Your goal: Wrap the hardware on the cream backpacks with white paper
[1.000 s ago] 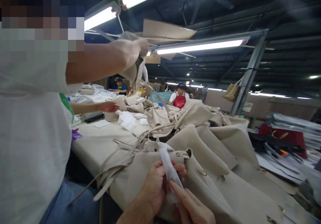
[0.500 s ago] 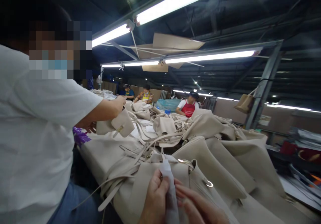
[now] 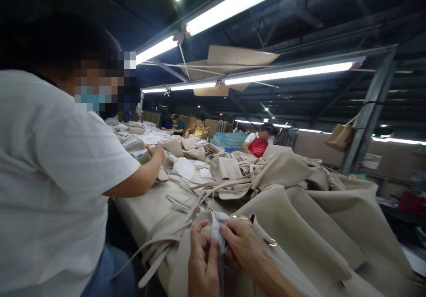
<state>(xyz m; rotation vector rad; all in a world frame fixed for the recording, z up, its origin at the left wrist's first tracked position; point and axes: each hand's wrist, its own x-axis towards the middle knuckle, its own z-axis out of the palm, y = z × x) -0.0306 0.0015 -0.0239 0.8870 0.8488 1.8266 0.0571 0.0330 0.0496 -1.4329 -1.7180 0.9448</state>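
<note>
A narrow strip of thin white wrapping [image 3: 215,232] runs upright between my hands, apparently around a beige strap whose thin end shows above it. My left hand [image 3: 203,261] is closed on the wrapping from the left, thumb along its front. On the right side, my right hand [image 3: 244,246] pinches the wrapping near its upper part, with some fingers hidden behind it. Below both hands lies a beige bag [image 3: 179,266] with a gold ring [image 3: 242,218] beside my right fingers. Loose beige straps [image 3: 158,248] spread out to the left.
A co-worker in a white shirt [image 3: 56,177] stands close on the left, one arm over the table. Beige bags [image 3: 289,221] pile up on the right and ahead. White paper pieces [image 3: 184,167] lie among them. Other people sit farther back. A metal post [image 3: 369,110] rises at the right.
My right hand has moved up along the wrapping and now pinches it higher. The co-worker's arm has shifted away from the nearer beige bag piece. The view has turned slightly left.
</note>
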